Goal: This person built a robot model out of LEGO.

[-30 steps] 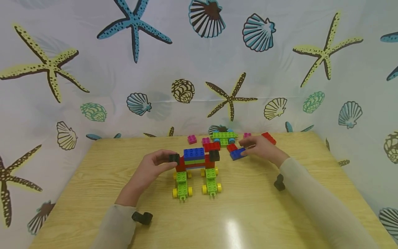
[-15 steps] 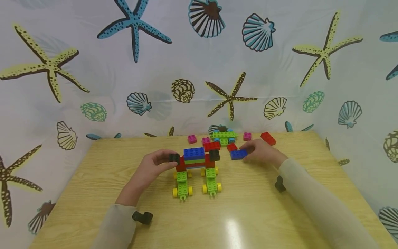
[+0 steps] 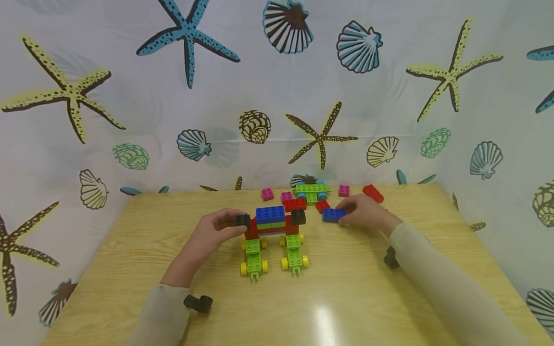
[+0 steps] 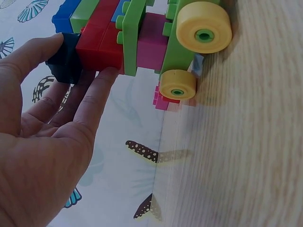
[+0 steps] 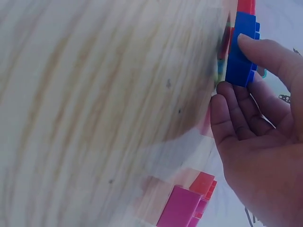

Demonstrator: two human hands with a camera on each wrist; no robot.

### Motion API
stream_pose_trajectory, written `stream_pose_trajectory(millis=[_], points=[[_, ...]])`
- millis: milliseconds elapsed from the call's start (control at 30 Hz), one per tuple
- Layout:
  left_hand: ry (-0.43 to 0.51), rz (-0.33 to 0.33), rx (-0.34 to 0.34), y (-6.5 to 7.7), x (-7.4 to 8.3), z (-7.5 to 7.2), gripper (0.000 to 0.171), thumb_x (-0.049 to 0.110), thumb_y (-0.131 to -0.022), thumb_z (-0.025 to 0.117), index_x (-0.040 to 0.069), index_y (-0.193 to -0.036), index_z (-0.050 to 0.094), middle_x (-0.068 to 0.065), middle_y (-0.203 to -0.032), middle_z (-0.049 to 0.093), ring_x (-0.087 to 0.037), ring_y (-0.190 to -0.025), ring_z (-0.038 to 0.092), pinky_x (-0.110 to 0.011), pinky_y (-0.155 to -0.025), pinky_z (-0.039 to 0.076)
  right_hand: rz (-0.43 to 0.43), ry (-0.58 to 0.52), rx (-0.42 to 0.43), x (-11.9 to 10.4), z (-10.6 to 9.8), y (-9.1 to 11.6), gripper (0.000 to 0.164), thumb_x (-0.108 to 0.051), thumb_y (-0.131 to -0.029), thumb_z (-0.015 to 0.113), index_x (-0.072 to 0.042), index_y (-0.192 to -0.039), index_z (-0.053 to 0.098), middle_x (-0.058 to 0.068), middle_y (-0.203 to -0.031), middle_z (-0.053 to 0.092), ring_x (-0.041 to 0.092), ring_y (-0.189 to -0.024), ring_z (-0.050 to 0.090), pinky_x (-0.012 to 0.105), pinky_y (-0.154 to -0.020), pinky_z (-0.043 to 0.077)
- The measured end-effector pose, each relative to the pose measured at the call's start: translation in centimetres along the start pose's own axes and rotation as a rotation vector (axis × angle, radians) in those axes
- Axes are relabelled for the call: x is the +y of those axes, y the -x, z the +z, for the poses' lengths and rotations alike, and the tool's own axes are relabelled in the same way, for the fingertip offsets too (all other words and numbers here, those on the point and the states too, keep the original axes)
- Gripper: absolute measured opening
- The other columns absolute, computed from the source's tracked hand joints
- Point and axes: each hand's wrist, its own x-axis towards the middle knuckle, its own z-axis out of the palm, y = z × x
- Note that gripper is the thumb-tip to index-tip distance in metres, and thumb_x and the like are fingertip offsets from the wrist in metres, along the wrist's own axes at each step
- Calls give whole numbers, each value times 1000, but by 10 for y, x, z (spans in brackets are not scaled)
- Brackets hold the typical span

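A toy brick build stands mid-table: a blue brick (image 3: 270, 214) tops a red and green span, with a black brick at each end. Two lime-green wheeled bases (image 3: 253, 262) with yellow wheels (image 4: 204, 27) carry it. My left hand (image 3: 216, 229) holds its left end, thumb on the black brick (image 4: 65, 57) and a fingertip against the red brick (image 4: 100, 40). To the right of the build, my right hand (image 3: 367, 211) pinches a loose blue brick (image 3: 333, 215) by its right end. In the right wrist view the thumb lies on the blue brick (image 5: 240, 49), other fingers at its lower end.
Behind the build lie a red brick (image 3: 294, 204), a smaller red brick (image 3: 322, 206) and several pink bricks (image 3: 267, 193). A green wheeled base (image 3: 312, 188) with blue wheels sits near the patterned curtain (image 3: 242, 158). More red bricks (image 3: 373, 193) lie beyond my right hand.
My right hand has closed on the loose blue brick, which has turned straighter and shifted slightly right. My left hand and the build have stayed put.
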Motion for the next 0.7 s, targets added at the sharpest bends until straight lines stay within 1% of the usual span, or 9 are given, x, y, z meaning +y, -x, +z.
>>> stream_pose_trajectory(millis=[167,367,500,700], points=[[3,-3,-1,0,-1,0,48,36,-106,80,14,-147,70,-13,-147,73,-35,-143,67,-60,-127,50,2,1,17,-4,-5,3,41,-26,-100,85,-13,-139,76,14,-142,73,34,-129,65,53,-119,56],[3,2,1,-1,-2,0,47,36,-106,80,14,-146,71,-13,-147,73,-35,-143,67,-59,-127,50,-60,4,29,-10,-13,5,45,-25,-101,85,-6,-141,75,18,-144,74,35,-129,68,54,-119,57],[-1,6,3,0,-2,0,46,35,-106,80,14,-146,71,-13,-146,73,-34,-142,67,-57,-126,51,-76,-5,36,-16,-16,7,46,-27,-101,85,-6,-141,75,18,-142,74,34,-126,69,52,-117,58],[-1,8,0,0,-1,-1,46,36,-106,79,14,-146,71,-12,-146,73,-34,-142,67,-56,-126,50,-75,-23,54,-23,-20,8,45,-26,-102,84,-6,-141,75,17,-141,75,32,-124,69,51,-115,59]])
